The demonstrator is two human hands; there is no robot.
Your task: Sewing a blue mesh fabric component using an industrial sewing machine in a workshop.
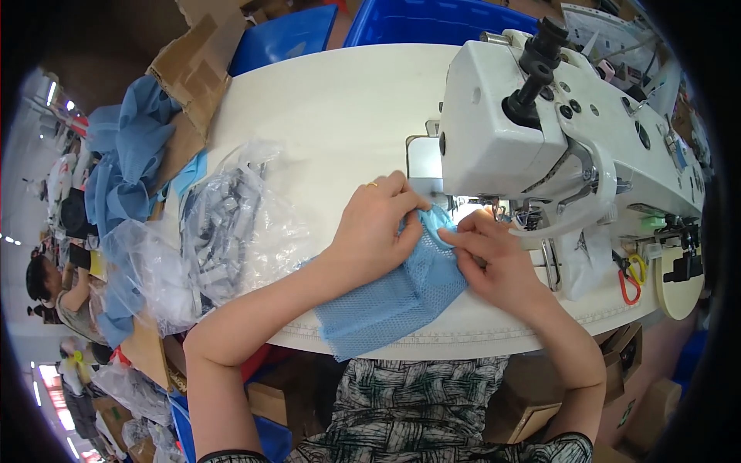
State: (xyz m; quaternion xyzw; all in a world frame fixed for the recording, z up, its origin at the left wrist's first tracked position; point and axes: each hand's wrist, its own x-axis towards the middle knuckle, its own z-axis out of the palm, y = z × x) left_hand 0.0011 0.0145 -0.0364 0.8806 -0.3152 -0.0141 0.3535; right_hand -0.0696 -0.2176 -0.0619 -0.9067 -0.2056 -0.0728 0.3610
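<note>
Light blue mesh fabric (386, 297) lies on the white table in front of the sewing machine (502, 116), its far edge near the lit needle area. My left hand (376, 224), with a ring on one finger, pinches the fabric's upper left edge. On the other side, my right hand (494, 258) grips a folded, smoother blue edge (441, 228) of the same piece, close below the presser foot. Both hands are closed on the cloth, and part of the fold is hidden by my fingers. The mesh hangs slightly over the table's front edge.
Left on the table (324, 85) lies a clear plastic bag (231, 231) with grey-and-white pieces. Blue fabric (131, 147) drapes over a cardboard box (193, 69) beyond it. Red-handled scissors (629, 285) are at the right. A blue bin (432, 21) stands behind; another person (69, 285) sits far left.
</note>
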